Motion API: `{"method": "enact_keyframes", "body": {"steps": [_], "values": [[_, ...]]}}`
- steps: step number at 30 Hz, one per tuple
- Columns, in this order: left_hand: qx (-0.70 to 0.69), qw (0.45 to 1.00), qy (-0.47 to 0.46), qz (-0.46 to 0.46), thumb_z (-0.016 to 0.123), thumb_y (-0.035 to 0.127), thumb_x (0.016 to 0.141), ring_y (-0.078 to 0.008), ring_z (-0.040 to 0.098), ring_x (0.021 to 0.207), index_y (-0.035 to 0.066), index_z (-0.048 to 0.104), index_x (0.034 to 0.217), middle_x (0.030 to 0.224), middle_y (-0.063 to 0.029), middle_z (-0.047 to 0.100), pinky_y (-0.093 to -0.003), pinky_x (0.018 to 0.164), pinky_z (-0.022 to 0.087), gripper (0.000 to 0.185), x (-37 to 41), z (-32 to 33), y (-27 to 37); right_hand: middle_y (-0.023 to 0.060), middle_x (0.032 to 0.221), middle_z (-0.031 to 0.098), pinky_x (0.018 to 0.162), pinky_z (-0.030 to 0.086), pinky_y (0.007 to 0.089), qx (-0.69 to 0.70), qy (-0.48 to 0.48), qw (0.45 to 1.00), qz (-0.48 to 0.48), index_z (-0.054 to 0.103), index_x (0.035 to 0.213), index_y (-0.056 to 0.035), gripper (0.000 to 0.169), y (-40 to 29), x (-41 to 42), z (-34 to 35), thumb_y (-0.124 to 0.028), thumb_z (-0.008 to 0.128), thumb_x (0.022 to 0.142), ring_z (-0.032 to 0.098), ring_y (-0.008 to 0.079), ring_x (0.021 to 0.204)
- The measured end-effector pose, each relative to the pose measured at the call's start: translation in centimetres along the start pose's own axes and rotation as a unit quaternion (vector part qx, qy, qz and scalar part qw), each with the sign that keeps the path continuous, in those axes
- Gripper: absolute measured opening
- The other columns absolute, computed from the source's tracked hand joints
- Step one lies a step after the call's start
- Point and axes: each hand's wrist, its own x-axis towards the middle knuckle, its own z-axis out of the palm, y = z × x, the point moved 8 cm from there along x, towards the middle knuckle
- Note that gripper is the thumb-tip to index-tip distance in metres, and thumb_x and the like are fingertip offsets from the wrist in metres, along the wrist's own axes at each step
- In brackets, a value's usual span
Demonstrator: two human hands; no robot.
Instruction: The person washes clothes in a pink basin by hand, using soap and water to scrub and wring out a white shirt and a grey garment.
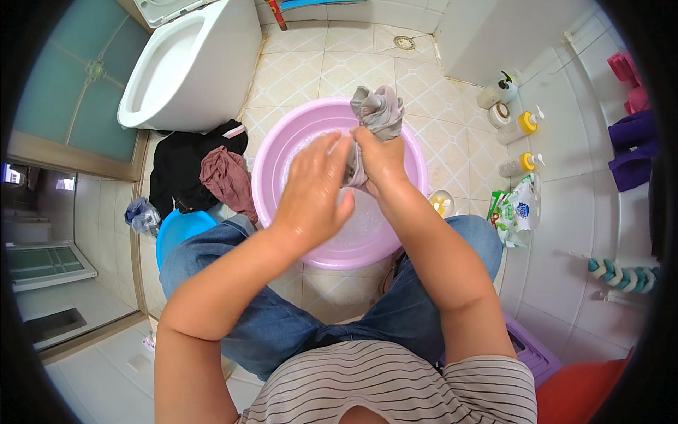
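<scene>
A wet, bunched grey-pink cloth [378, 108] is gripped in my right hand [384, 159], above the right side of a pink plastic basin [270, 212]. Part of the cloth sticks up past my fist, and a lower end hangs beneath it. My left hand [318, 185] is beside the cloth, wet, with its fingers apart and nothing in its grasp. Cloudy, sudsy water [360, 222] fills the bottom of the basin. The basin stands on the tiled floor between my knees.
Left of the basin lie a black garment [180, 159] and a dusty-pink cloth [225, 175], beside a blue basin [183, 230]. A toilet [212, 69] stands at upper left. Along the right wall are pump bottles [516, 127], a detergent bag [516, 209] and a small clear bowl [442, 203].
</scene>
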Motion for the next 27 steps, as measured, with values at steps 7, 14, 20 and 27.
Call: {"method": "enact_keyframes", "body": {"steps": [7,14,20,27], "values": [[0.154,0.987,-0.002,-0.041,0.076,0.009,0.055,-0.0339,0.035,0.125,0.001,0.028,0.134,0.136,-0.0182,0.033,-0.0480,0.099,0.031,0.093,0.0,2.9,0.0,0.0075,0.109,0.052,0.076,0.047,0.0299,0.124,0.044,0.988,0.084,0.044,0.118,-0.0017,0.041,-0.2,-1.8,0.8,0.000,0.056,0.079,0.053,0.0172,0.094],[0.082,0.992,0.090,0.015,0.067,-0.001,0.062,-0.0356,0.047,0.106,0.002,0.035,0.127,0.116,-0.0177,0.046,-0.0424,0.084,0.043,0.073,0.9,2.7,-3.2,0.0092,0.094,0.056,0.066,0.050,0.0322,0.199,0.048,0.960,0.188,0.050,0.101,0.0003,0.025,1.6,-2.9,1.8,-0.001,0.059,0.078,0.059,0.0183,0.081],[0.038,0.997,0.056,-0.036,0.060,-0.003,0.066,-0.0348,0.054,0.084,0.001,0.043,0.116,0.093,-0.0162,0.052,-0.0426,0.064,0.047,0.052,1.3,3.1,-4.4,0.0059,0.106,0.052,0.080,0.047,0.0320,0.130,0.030,0.985,0.111,0.041,0.123,-0.0053,0.048,0.2,-3.1,2.0,-0.003,0.060,0.079,0.055,0.0162,0.096],[-0.182,0.967,-0.010,-0.178,0.063,0.007,0.067,-0.0379,0.060,0.076,-0.002,0.053,0.097,0.077,-0.0208,0.061,-0.0389,0.069,0.049,0.033,2.1,3.4,-4.9,0.0040,0.118,0.052,0.088,0.043,0.0284,0.092,-0.046,0.994,0.031,0.041,0.129,-0.0063,0.056,-0.6,-2.2,2.6,0.001,0.059,0.077,0.051,0.0135,0.105]]}}
